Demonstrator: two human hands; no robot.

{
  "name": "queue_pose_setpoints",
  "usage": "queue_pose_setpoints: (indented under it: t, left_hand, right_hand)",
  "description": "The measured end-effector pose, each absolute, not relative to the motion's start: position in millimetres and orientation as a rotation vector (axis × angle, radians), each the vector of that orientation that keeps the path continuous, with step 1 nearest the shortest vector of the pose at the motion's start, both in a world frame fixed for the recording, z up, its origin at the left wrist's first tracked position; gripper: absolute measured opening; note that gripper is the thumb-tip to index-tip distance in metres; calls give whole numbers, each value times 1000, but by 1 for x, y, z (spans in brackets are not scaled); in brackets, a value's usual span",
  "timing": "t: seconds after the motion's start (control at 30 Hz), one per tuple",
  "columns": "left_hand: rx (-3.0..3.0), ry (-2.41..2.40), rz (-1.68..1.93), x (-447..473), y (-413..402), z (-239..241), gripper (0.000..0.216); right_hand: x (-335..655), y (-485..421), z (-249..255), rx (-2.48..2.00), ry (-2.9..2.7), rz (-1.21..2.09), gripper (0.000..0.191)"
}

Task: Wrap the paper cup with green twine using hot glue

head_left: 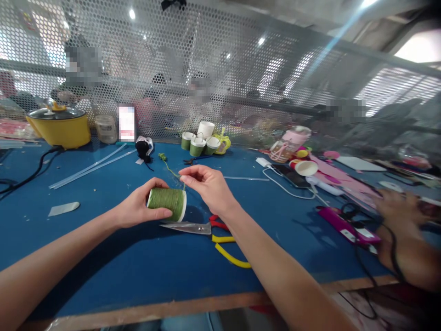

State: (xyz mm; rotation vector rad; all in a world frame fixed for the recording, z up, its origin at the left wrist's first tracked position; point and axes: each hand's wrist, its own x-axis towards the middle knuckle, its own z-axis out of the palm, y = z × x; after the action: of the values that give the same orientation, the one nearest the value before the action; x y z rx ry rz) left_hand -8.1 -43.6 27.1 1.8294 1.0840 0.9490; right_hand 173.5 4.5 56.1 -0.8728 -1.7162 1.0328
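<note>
Over a blue table (138, 271), the left hand (139, 207) is clasping a green-wound, white-rimmed spool (165, 202); the right hand (211, 187) is pinching its green thread (171, 171). It is probably handling light, firm, best gripped mid-barrel.

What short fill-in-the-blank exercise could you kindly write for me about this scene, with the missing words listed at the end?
1. The left hand holds a spool whose thread is ____ in colour.
2. The right hand pinches a strand of it between forefinger and ____.
3. The scissors have handles in red and ____.
4. The top of the table is ____ in colour.

Missing words: green; thumb; yellow; blue.
</note>
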Motion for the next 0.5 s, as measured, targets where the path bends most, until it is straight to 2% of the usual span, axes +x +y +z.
queue_pose_setpoints:
  t: [0.5]
  left_hand:
    - [1892,1055,980,-11,-44,26,46]
  right_hand:
    - [173,0,52,-980,-1805,970,7]
